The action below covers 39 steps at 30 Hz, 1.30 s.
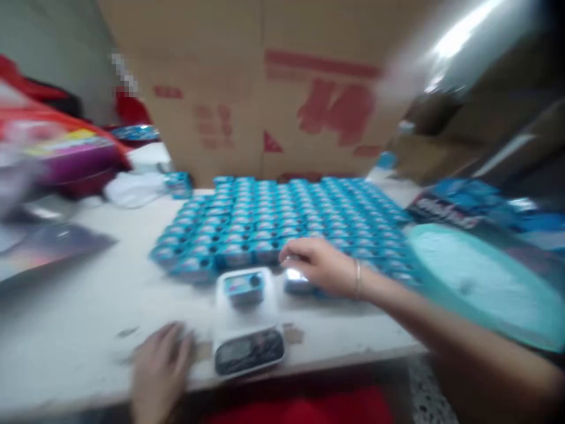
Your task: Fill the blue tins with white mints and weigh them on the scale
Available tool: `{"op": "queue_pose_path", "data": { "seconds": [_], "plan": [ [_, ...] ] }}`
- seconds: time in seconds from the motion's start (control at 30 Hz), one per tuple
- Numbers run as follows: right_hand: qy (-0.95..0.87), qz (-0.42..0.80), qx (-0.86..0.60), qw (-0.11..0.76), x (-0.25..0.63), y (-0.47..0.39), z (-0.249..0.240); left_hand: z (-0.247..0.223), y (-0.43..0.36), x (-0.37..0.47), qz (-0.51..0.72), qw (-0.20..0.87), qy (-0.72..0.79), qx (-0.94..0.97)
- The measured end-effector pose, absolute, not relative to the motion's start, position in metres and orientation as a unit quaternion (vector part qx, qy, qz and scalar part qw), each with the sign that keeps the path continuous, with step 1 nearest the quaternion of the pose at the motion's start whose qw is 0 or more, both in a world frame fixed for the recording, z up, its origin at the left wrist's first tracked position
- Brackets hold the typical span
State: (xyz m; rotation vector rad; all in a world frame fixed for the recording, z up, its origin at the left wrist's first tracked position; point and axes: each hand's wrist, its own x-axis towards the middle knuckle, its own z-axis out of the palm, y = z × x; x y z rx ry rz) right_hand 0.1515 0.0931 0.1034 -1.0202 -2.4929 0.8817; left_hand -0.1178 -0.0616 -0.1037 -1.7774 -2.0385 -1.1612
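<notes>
Blurred, my right hand (324, 268) bends its fingers and thumb around a small blue box (296, 281) with a shiny top, at the front of the rows. To its left, another small blue box (244, 287) sits on the pan of a white kitchen scale (223, 324) with a dark display panel (249, 351). My left hand (162, 353) lies on the table left of the scale, fingers loosely stretched, holding nothing. Many more blue boxes (269, 224) stand in close rows behind the scale.
A large cardboard carton (212, 70) with red print stands behind the rows on the white table (97, 330). At the right lies a turquoise oval lid or tray (485, 282). Red and purple packages (83, 156) and a white cloth-like bundle (135, 188) are at the left.
</notes>
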Motion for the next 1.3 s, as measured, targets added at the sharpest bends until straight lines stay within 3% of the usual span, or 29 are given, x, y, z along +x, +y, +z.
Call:
{"op": "queue_pose_path", "data": {
  "seconds": [0.1,0.23,0.37,0.6,0.83,1.0,1.3],
  "plan": [
    [-0.911,0.26,-0.314,0.059,0.113,0.083,0.094,-0.106,-0.098,-0.132,-0.317,0.109,-0.726,-0.601],
    [-0.93,0.192,-0.309,-0.056,0.086,0.079,0.082,-0.103,-0.093,-0.13,-0.317,0.113,-0.726,-0.6],
    [-0.933,0.139,-0.316,-0.104,0.08,0.08,0.078,-0.103,-0.09,-0.128,-0.325,0.109,-0.723,-0.6],
    [-0.938,0.134,-0.314,-0.065,0.079,0.077,0.081,-0.108,-0.093,-0.127,-0.315,0.111,-0.733,-0.593],
    [-0.895,0.267,-0.331,0.133,0.102,0.088,0.08,-0.108,-0.092,-0.123,-0.316,0.106,-0.736,-0.59],
    [-0.838,0.36,-0.391,0.125,0.125,0.09,0.077,-0.108,-0.092,-0.123,-0.316,0.106,-0.738,-0.587],
    [-0.87,0.314,-0.351,0.149,0.105,0.087,0.069,-0.107,-0.091,-0.123,-0.313,0.111,-0.736,-0.591]
  ]
}}
